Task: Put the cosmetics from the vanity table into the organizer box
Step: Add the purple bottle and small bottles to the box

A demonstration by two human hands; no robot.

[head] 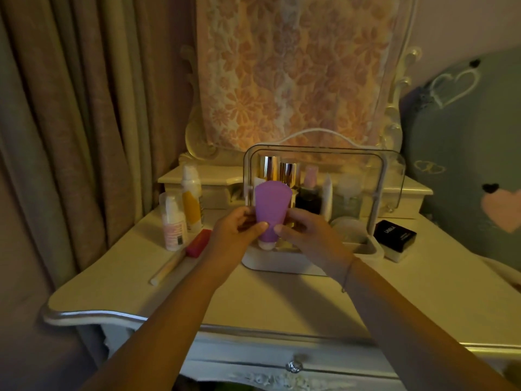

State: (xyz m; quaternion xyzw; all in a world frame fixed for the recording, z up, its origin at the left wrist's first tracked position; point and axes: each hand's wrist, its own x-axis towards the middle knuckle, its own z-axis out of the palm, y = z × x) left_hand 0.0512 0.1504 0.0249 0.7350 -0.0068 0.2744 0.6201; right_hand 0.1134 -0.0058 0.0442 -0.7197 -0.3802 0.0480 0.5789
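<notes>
**Purple tube in both hands, in front of the organizer box**

I am holding the purple tube (270, 211) with both hands, cap end down and the flat crimped end up. It hangs in the air just in front of the organizer box (282, 266), whose clear lid (389, 176) stands raised behind it. My left hand (235, 231) has its fingers curled onto the tube's left side, thumb on the front near the bottom; my right hand (306, 234) pinches the right side the same way, so neither hand is free.

I judge the tube to be soft and light, silicone or thin plastic, likely to give under a squeeze. The white cap (266, 245) is the stiff part. I would grip low on the body, just above the cap, where the walls are firmest, and press gently so nothing is forced out. The matte surface looks unlikely to slip.

Inside the box, behind the tube, stand gold-capped bottles (277, 169), a dark bottle (308, 197) and a pale jar (348, 194), packed close together. I think the tube will bend slightly to fit a gap, but I cannot see from here which slot is free.

Left of the box, on the vanity table (253, 300), wait a yellow and white bottle (191, 198), a white pump bottle (173, 224), a red item (198, 243) and a pale stick (167, 268). Right of the box sits a black case (394, 234).
</notes>
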